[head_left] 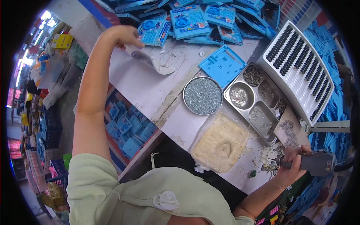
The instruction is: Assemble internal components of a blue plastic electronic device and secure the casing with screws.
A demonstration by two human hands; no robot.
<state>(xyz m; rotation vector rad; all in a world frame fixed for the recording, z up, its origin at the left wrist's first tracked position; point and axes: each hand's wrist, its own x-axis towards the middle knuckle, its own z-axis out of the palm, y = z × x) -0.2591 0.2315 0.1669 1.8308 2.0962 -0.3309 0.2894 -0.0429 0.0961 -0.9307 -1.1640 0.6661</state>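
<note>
My left hand (125, 36) is stretched out to the far left, just beside a blue plastic toy panel (152, 32) with a round dial and keys. Its fingers are partly extended and apart, and I see nothing held in them. Below that hand, a pale curved piece (155, 64) lies on the table, blurred, with thin wires nearby. At the right, my right hand (294, 167) is wrapped round a grey electric screwdriver (318, 164), its tip pointing left over a heap of small metal and white pieces (270, 157).
Blue panels (189, 22) pile along the back. A round tin of small screws (203, 95), a compartmented metal tray (245, 80), a blue backing panel (222, 65) and a bagged beige block (220, 142) stand mid-table. A white rack of black pieces (298, 67) leans behind the tray.
</note>
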